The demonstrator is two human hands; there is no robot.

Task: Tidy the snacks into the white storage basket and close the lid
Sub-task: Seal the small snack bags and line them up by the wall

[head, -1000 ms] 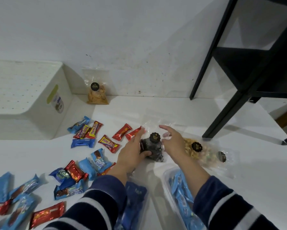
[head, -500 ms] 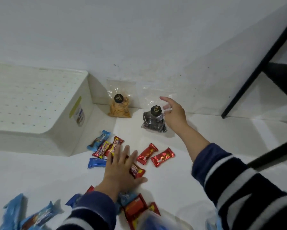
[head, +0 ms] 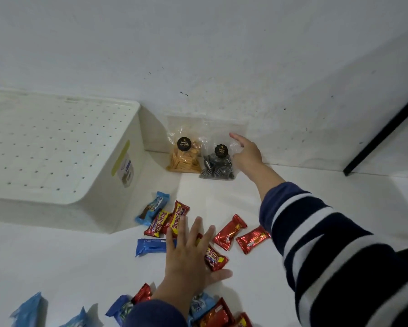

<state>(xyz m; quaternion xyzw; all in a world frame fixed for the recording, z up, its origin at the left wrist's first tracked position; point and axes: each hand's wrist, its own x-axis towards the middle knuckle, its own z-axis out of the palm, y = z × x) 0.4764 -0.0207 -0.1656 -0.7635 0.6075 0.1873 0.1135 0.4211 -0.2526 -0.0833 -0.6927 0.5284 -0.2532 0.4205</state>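
So compared to half a second back, the bag of dark swirl cookies point(head: 218, 165) now stands against the wall, touching the bag of yellow chips point(head: 185, 156). The right hand point(head: 246, 153) is beside it, fingers loosely spread, touching the clear plastic at most, not pinching. The left hand point(head: 190, 252) hasn't budged, flat with fingers splayed over the red candy bars point(head: 216, 257). The white storage basket point(head: 64, 156) sits left of both hands, lid on
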